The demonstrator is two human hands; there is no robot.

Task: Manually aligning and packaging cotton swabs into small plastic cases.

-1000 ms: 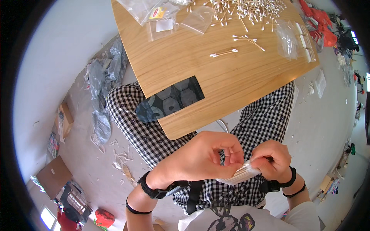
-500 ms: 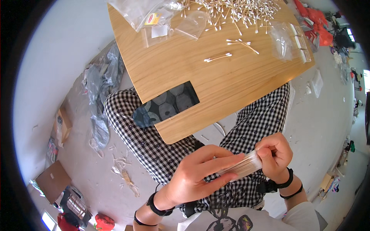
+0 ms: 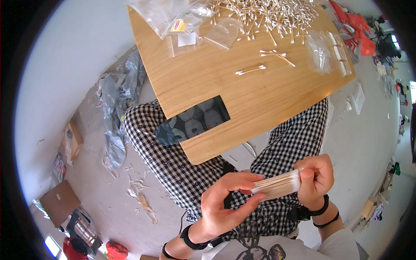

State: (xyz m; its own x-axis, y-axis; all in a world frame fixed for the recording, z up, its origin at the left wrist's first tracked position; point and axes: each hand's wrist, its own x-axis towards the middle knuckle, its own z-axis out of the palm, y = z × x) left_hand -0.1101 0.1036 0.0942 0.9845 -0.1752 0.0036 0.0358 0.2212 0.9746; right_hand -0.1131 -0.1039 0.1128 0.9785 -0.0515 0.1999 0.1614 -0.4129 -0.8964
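Note:
A tight bundle of cotton swabs (image 3: 278,185) with white tips and pale wooden sticks is held above my lap, perhaps in a clear bag; the wrapping is hard to make out. My left hand (image 3: 223,198) grips its left end between the thumb below and the fingers above. At the other end, my right hand (image 3: 316,181) pinches the bundle with curled fingers and thumb. On the wooden table (image 3: 195,73) beyond lie a few loose cotton swabs (image 3: 251,70) and a crossed group of swabs (image 3: 278,56).
A large heap of cotton swabs (image 3: 273,17) covers the table's far side. Clear plastic bags (image 3: 221,34) lie left of it, another clear bag (image 3: 320,52) and small clear boxes (image 3: 340,53) at right. The table has a cutout near my left knee. Grey plastic sheeting (image 3: 113,117) litters the floor.
My left hand has slid back toward the bundle's left end, so more of the sticks show. The right hand keeps its pinch, and the view has shifted slightly.

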